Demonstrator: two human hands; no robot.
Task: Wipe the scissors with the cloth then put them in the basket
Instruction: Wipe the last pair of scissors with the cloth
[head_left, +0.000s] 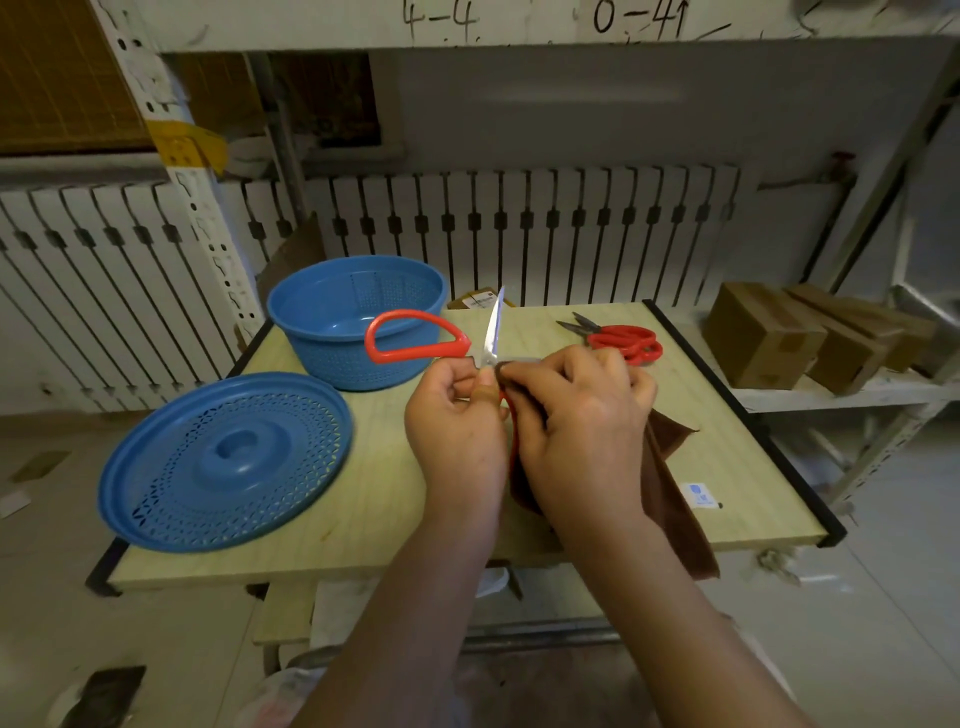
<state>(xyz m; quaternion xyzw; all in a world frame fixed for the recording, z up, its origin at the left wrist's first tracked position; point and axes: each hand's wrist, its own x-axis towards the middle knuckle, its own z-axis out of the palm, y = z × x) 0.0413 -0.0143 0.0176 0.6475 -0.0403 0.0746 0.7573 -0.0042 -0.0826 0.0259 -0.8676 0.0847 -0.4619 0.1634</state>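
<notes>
Red-handled scissors are spread wide over the middle of the wooden table. One blade points up and one handle loop sticks out to the left. My left hand grips them near the pivot. My right hand pinches a brown cloth around the other blade, which the cloth hides. The cloth hangs down past the table's front edge. A blue perforated basket stands at the back left, just behind the raised handle loop.
A second pair of red-handled scissors lies at the table's back right. The blue perforated lid rests at the front left, overhanging the edge. Cardboard boxes sit on a shelf to the right. A small sticker marks the table near the cloth.
</notes>
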